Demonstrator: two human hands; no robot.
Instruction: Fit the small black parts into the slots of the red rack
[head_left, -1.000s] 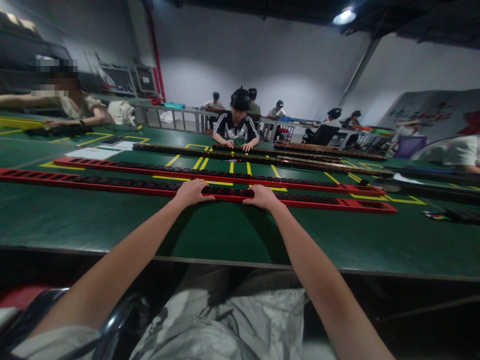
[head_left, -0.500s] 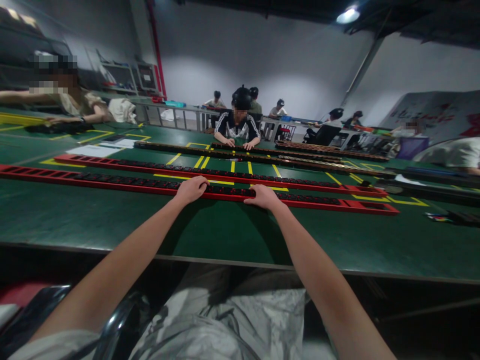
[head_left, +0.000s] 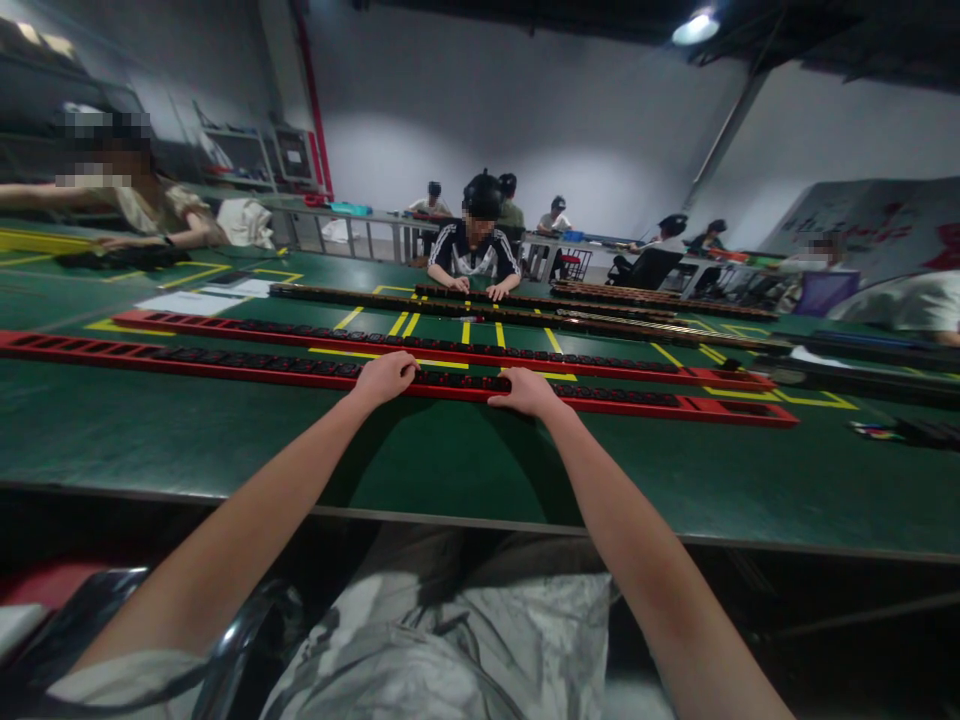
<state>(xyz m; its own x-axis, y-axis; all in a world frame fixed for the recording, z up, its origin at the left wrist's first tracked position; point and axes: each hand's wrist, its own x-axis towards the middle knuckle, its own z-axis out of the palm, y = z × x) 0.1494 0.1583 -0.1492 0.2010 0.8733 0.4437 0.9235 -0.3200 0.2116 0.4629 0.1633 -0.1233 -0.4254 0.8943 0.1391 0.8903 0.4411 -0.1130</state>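
Observation:
A long red frame (head_left: 637, 410) with a row of black square pieces (head_left: 457, 380) set in it lies across the table in front of me. My left hand (head_left: 385, 377) is over its near edge left of centre, fingers curled over the frame. My right hand (head_left: 525, 392) grips the frame a short way to the right, thumb on the near side and fingers over the top. Several black pieces show between the hands. My fingertips are partly hidden. Behind lies a second, similar red frame (head_left: 600, 367), which neither hand touches.
Dark long bars (head_left: 622, 325) lie farther back on the green table (head_left: 225, 430), near a co-worker (head_left: 476, 250) seated opposite. White papers (head_left: 195, 302) lie at the back left, dark long parts (head_left: 862, 375) and coloured-tipped wires (head_left: 874, 432) at the right. Another person (head_left: 142, 200) sits at the left.
Both hands stay in nearly the same place on the near red frame. Only a very slight shift of the view shows.

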